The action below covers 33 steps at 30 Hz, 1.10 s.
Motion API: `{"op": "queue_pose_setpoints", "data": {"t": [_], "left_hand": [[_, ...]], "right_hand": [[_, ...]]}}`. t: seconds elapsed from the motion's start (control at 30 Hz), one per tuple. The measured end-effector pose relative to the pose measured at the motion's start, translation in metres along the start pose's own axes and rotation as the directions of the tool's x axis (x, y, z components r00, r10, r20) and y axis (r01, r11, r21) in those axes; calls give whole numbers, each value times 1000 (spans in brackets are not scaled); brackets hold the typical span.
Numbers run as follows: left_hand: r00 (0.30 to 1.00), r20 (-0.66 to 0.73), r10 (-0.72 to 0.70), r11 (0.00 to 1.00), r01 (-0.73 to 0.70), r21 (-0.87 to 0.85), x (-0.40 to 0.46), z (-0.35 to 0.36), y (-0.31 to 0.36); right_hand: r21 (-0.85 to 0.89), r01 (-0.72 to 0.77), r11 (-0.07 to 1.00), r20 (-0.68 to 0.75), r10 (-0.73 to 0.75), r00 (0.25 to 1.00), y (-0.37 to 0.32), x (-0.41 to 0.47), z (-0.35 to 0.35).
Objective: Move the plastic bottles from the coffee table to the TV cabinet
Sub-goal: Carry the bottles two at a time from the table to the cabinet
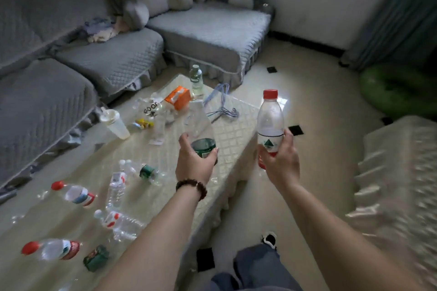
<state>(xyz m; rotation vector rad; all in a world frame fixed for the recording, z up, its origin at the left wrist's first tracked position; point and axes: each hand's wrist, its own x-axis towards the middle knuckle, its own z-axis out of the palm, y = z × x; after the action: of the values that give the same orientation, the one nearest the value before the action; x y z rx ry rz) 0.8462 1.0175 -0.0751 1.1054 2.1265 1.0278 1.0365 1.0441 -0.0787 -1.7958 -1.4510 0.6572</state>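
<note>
Gripping a clear green-labelled plastic bottle [203, 134] over the glossy pale surface [227, 130], the left hand [195, 163]; right hand [280, 160], beyond that surface's edge, clasps an upright red-capped clear bottle [270, 123].

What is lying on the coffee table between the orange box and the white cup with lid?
In the head view, a clear plastic bag with dark lettering lies between the orange box and the white lidded cup.
</note>
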Motion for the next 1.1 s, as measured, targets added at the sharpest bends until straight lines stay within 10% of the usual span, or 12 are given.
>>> {"op": "queue_pose_setpoints", "data": {"t": [0.53, 1.1], "left_hand": [[742, 573, 349, 921, -383, -66, -110, 224, 166], [464, 753, 467, 845, -485, -225, -240, 460, 305]], "right_hand": [[71, -341, 937, -555, 321, 768, 158, -6, -228], [244, -483, 841, -736, 485, 473, 328, 15, -413]]}}
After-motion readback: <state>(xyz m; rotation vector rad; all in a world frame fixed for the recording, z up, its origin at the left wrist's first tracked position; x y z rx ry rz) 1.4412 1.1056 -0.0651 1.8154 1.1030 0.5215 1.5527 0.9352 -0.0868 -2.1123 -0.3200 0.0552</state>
